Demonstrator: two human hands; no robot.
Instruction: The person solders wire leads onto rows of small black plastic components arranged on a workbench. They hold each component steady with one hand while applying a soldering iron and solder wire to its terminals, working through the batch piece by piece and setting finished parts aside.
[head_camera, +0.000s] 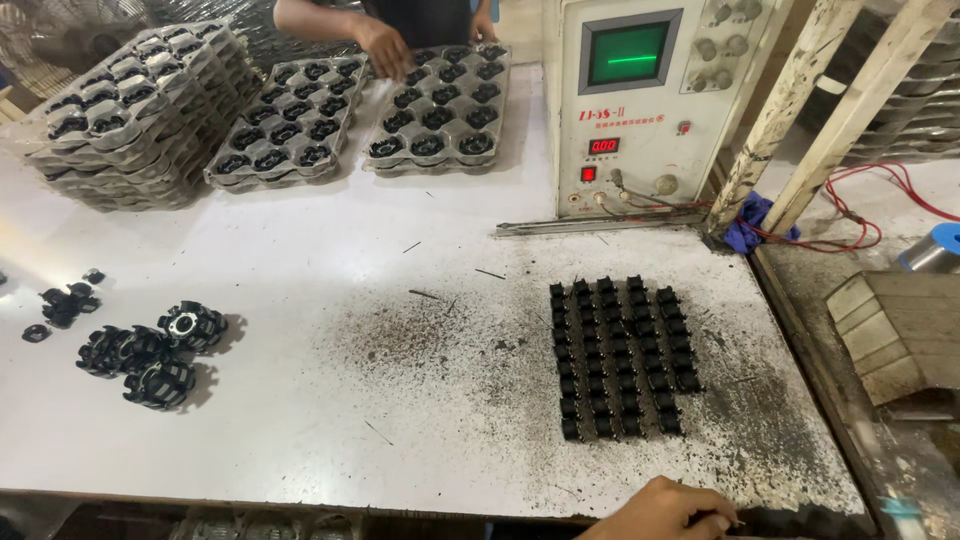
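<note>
Only my right hand (665, 510) shows, at the bottom edge against the table's front rim. Its fingers are curled, and I cannot tell whether they hold anything. My left hand is out of view. Nearest to the hand, a little beyond it, several small black blocky parts (620, 355) stand in a tight grid of rows on the white table (330, 300). At the left lie three round black ring-shaped parts (150, 350) in a loose cluster, with a few smaller black pieces (65, 303) farther left.
Another person's hand (385, 48) rests on a grey tray of black parts (440, 105) at the back. Beside it lie a second tray (290, 120) and a tall tray stack (130, 110). A beige test box with a green screen (630, 100) stands back right. Dark grit covers the table's middle.
</note>
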